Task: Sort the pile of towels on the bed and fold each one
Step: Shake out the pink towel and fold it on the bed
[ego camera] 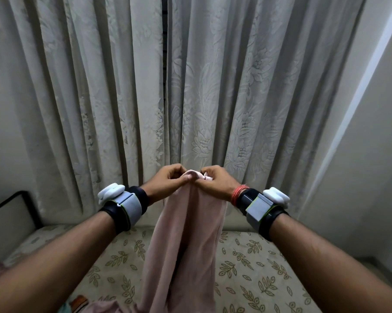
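Observation:
A long pale pink towel (186, 245) hangs straight down from both hands, raised above the bed (247, 263). My left hand (168, 180) pinches its top edge on the left. My right hand (216, 180) pinches the same edge right beside it, so the two hands almost touch. The towel's lower end reaches the bed at the bottom of the view. More cloth, pink and partly orange (80, 303), lies at the bottom left edge, mostly cut off.
The bed has a cream sheet with a leaf print. Pale patterned curtains (122, 98) hang close behind it. A dark bed frame rail (7, 203) stands at the left. A plain wall (371, 154) closes the right side.

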`<state>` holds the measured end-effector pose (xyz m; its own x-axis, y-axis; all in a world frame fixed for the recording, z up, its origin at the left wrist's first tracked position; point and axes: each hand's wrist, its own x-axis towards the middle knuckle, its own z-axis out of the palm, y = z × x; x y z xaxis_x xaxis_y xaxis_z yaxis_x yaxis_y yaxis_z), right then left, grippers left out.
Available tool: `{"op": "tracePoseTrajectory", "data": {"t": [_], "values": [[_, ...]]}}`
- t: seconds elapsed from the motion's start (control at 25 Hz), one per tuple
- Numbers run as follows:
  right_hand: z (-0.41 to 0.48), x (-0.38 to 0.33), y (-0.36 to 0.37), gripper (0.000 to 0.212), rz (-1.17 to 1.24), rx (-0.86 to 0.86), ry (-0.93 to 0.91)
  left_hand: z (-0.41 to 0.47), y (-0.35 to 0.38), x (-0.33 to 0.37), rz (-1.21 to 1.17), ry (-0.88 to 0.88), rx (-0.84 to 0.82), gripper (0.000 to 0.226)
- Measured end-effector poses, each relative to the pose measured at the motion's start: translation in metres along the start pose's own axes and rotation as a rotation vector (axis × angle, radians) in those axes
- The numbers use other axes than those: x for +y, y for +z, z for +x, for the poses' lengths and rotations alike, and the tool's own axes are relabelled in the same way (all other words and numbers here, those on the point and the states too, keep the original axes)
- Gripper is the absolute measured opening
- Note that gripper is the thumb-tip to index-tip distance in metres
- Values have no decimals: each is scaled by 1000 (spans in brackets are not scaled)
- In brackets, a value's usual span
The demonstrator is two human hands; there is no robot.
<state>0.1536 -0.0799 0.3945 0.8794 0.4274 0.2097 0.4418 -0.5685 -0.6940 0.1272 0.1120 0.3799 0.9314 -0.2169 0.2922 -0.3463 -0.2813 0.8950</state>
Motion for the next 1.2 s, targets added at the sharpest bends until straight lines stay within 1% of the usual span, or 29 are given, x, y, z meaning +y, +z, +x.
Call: {"op": "tracePoseTrajectory", "data": {"t": [0.12, 0.2, 0.28, 0.32, 0.4, 0.44, 0.48, 0.52, 0.56, 0.6, 0.64, 0.68, 0.72, 0.76, 0.84, 0.88, 0.92, 0.96, 1.04, 1.08, 1.16, 1.2], "values": [[5, -11, -6, 36, -6, 109, -31, -14, 9, -15, -135, -104, 9, 13], [10, -18, -15, 31, 25, 176, -9, -26, 12, -32, -176, -157, -29, 23], [14, -24, -27, 31, 80, 276, 15, -37, 14, -47, -116, -206, -98, 35], [16, -26, -32, 33, 116, 330, 35, -43, 15, -55, -83, -235, -146, 32], [19, -30, -46, 36, 176, 437, 75, -55, 16, -74, -49, -308, -235, 17], [20, -32, -54, 38, 193, 497, 99, -61, 15, -84, -32, -346, -263, 15], [20, -33, -62, 40, 210, 561, 122, -66, 15, -92, 1, -367, -284, 19], [21, -32, -69, 41, 226, 622, 143, -70, 13, -100, 43, -368, -275, 28], [20, -30, -75, 39, 220, 671, 163, -73, 11, -103, 84, -357, -223, 36], [19, -27, -80, 35, 189, 700, 181, -73, 6, -103, 118, -325, -131, 41], [17, -23, -82, 28, 146, 698, 196, -70, 0, -97, 147, -281, -14, 44], [14, -18, -83, 17, 114, 654, 205, -64, -6, -88, 161, -229, 111, 44], [11, -15, -82, 15, 85, 565, 204, -54, -13, -76, 181, -180, 205, 43], [8, -13, -79, 28, 42, 427, 186, -43, -17, -61, 214, -122, 242, 42], [-1, -15, -64, 58, -67, 90, 134, -23, -20, -21, 307, 7, 223, 36], [-5, -19, -52, 67, -109, -34, 101, -13, -18, 0, 335, 81, 205, 34], [-7, -21, -40, 66, -131, -104, 54, -4, -15, 20, 352, 150, 182, 34], [-6, -21, -28, 54, -131, -128, -9, 2, -13, 38, 368, 203, 150, 35], [-1, -21, -16, 14, -116, -77, -98, 11, -8, 65, 439, 278, 92, 34], [3, -20, -16, 14, -114, -29, -96, 12, -7, 69, 465, 295, 80, 31], [11, -17, -21, 28, -74, 34, -38, 11, -10, 66, 459, 271, 95, 28], [13, -16, -23, 38, -63, 56, -29, 7, -12, 60, 390, 218, 84, 24]]}}
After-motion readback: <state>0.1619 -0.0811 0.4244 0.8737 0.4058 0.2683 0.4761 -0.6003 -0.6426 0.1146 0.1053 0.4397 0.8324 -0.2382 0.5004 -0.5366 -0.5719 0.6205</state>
